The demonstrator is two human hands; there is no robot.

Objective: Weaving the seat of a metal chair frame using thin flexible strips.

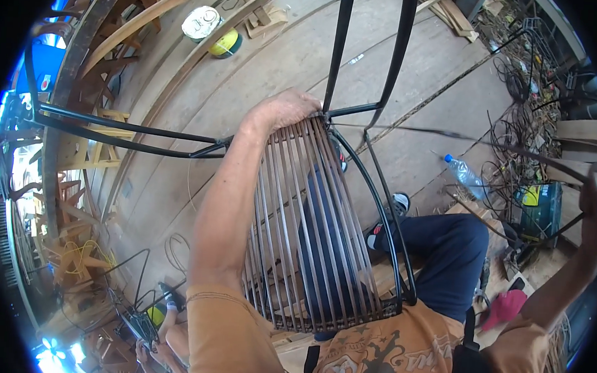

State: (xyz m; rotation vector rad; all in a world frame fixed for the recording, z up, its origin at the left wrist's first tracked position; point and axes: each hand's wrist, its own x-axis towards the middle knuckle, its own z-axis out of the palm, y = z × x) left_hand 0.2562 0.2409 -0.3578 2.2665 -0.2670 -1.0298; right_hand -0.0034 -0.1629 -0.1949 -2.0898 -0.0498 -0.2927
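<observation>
A black metal chair frame (378,190) leans across my lap, its legs reaching away from me and to the left. Brown flat strips (314,214) run side by side between its two bars. My left hand (285,111) is closed over the far bar, at the last strips by the corner; its fingertips are partly hidden. A long brown strip (460,134) stretches from that corner to the far right. Out there my right hand (591,196), raised near the picture's rim, is closed on the strip.
A clear plastic bottle (465,175) lies on the floor, right of the frame. Beyond it are tangled strips (516,83) and a green and yellow container (541,204). Two tubs (201,23) stand far left, by curved wood. Another person's hands (146,353) show lower left.
</observation>
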